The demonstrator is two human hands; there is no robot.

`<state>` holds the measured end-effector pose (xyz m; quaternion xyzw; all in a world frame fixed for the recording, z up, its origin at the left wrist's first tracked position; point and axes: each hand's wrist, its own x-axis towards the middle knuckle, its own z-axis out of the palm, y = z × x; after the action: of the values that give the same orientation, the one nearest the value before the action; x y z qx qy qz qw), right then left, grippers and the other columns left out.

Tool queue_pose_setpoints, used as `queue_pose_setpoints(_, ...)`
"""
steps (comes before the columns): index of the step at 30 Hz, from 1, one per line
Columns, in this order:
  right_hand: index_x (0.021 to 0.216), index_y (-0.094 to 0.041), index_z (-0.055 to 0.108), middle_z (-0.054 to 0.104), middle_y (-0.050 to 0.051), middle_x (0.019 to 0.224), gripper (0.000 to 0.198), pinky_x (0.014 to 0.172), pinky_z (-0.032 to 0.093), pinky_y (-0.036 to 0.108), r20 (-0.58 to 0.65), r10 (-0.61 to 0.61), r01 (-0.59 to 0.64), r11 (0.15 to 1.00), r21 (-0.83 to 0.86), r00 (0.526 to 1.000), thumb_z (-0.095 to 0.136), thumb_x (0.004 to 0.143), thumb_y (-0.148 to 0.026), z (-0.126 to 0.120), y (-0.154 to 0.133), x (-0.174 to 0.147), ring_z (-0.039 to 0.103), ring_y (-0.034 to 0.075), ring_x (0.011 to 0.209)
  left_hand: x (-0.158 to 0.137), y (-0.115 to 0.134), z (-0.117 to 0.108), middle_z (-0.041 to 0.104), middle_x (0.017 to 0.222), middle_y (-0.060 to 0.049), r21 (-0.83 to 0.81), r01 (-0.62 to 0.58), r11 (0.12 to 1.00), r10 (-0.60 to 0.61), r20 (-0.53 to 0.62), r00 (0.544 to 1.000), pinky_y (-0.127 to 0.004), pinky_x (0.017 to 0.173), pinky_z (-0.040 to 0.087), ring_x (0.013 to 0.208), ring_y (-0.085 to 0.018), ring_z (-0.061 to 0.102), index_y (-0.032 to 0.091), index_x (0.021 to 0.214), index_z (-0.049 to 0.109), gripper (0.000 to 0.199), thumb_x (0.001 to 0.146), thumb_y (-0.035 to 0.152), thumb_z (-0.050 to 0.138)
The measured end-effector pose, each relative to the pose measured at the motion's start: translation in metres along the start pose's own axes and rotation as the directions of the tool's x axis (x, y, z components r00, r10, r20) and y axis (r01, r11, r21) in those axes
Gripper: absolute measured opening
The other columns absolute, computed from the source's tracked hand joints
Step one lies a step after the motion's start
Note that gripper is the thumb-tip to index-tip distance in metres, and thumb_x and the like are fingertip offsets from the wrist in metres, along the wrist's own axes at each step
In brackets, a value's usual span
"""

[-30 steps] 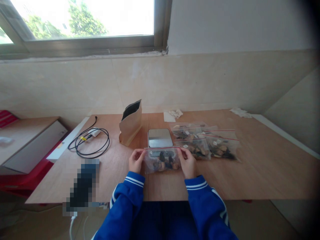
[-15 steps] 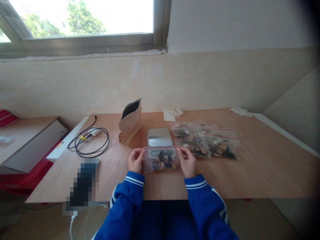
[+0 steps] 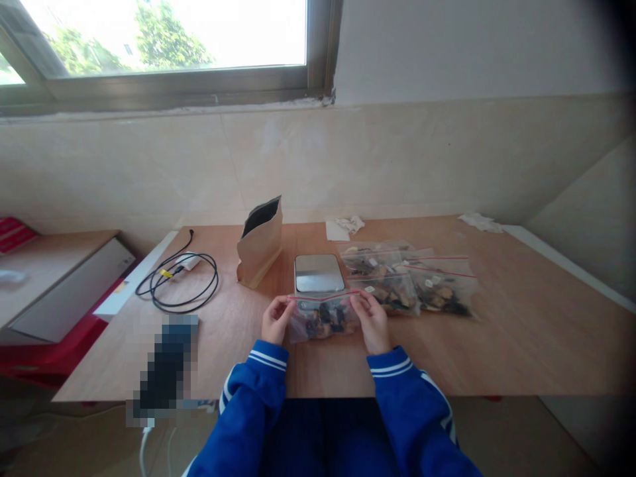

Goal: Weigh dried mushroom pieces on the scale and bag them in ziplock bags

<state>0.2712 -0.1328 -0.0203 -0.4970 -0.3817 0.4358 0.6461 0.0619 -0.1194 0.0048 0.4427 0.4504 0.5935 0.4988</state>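
Observation:
A clear zip bag point(image 3: 325, 321) with a red seal line holds brown and dark dried pieces whose kind I cannot make out. My left hand point(image 3: 275, 318) pinches its top left corner, and my right hand point(image 3: 371, 322) pinches the top right. Between them the red strip sags slightly. Just behind the bag lies a flat scale with a silvery top point(image 3: 318, 273). Several similar filled zip bags point(image 3: 392, 291) lie overlapping to the right of the scale, some with small white labels or packets.
A brown paper pouch point(image 3: 259, 248) stands with its mouth open left of the scale. Farther left are a coiled black cable point(image 3: 216, 278) and a pixelated dark object point(image 3: 166, 364). White paper point(image 3: 336, 230) and crumpled tissue point(image 3: 352, 224) lie at the table's back edge.
My hands have drawn slightly closer together, mainly the left moving right. The bag's red seal line, straight before, now dips in the middle.

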Motion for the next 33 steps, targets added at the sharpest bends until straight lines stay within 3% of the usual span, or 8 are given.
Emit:
queue_pose_setpoints(5,0.089,-0.019,0.066,0.076,0.008,0.089,0.039,0.094,0.051,0.043,0.052,0.026,-0.025,1.000,-0.017,0.998,0.069,0.075,-0.055,0.001,-0.001,-0.001,0.070,0.026,0.095,0.000,0.001,0.001,0.067,0.073,-0.003,-0.005,-0.027,1.000,0.027,-0.023,0.999,-0.026,0.067,0.050,0.069,-0.014,0.062,0.015,0.073,0.066,0.036,0.062,0.046,0.080)
queue_pose_setpoints(12,0.085,-0.018,0.069,0.076,0.008,0.087,0.040,0.086,0.055,0.041,-0.064,-0.059,0.051,0.992,-0.115,0.996,0.069,0.073,-0.055,-0.001,-0.004,-0.002,0.070,0.025,0.087,0.001,-0.001,0.000,0.071,0.076,-0.005,0.045,-0.058,0.997,0.062,-0.098,0.993,-0.031,0.074,0.053,0.075,-0.018,0.066,0.015,0.069,0.066,0.037,0.059,0.047,0.081)
queue_pose_setpoints(23,0.085,-0.018,0.068,0.075,0.005,0.084,0.039,0.081,0.055,0.035,-0.099,-0.062,0.051,0.992,-0.111,0.993,0.070,0.073,-0.054,-0.003,0.001,-0.001,0.070,0.022,0.084,0.000,-0.002,-0.001,0.072,0.077,-0.006,0.065,-0.084,0.994,0.090,-0.091,0.992,-0.032,0.075,0.053,0.076,-0.019,0.066,0.015,0.068,0.066,0.032,0.062,0.043,0.081)
queue_pose_setpoints(29,0.088,-0.021,0.062,0.075,0.005,0.089,0.032,0.084,0.054,0.037,0.022,-0.023,0.023,0.999,0.041,0.999,0.069,0.077,-0.050,0.000,-0.002,-0.003,0.071,0.023,0.088,-0.004,0.006,0.003,0.069,0.072,-0.004,0.011,0.002,1.000,-0.003,0.056,0.998,-0.029,0.071,0.051,0.070,-0.016,0.064,0.014,0.079,0.067,0.037,0.067,0.049,0.076)
queue_pose_setpoints(33,0.101,-0.022,0.061,0.076,0.006,0.092,0.038,0.090,0.053,0.041,0.122,-0.003,-0.007,0.997,0.079,0.992,0.072,0.075,-0.047,0.004,-0.006,-0.004,0.071,0.024,0.092,-0.005,0.006,0.004,0.068,0.073,-0.004,0.020,0.024,0.999,-0.026,0.072,0.997,-0.028,0.069,0.051,0.070,-0.016,0.062,0.013,0.078,0.068,0.037,0.067,0.047,0.078)
